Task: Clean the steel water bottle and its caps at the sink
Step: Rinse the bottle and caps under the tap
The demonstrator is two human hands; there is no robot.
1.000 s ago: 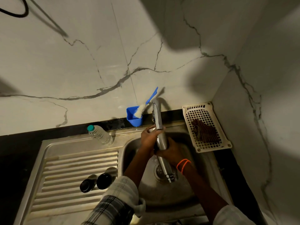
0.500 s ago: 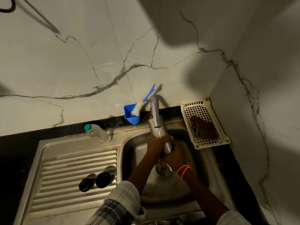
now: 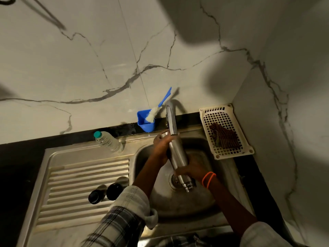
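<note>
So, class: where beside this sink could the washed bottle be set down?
The ribbed drainboard is bare left of and behind the two black caps. The basin is crowded by both hands and the steel bottle; a cloth fills the white basket.

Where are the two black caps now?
In the head view, both black caps lie side by side on the ribbed draining board, left of the sink basin.

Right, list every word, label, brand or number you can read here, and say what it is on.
None can be read.
Steel water bottle, gripped by the left hand and right hand: no print shows.
Clear plastic bottle: no label visible.
Two black caps: plain.
Blue cup and white basket: unmarked.
</note>
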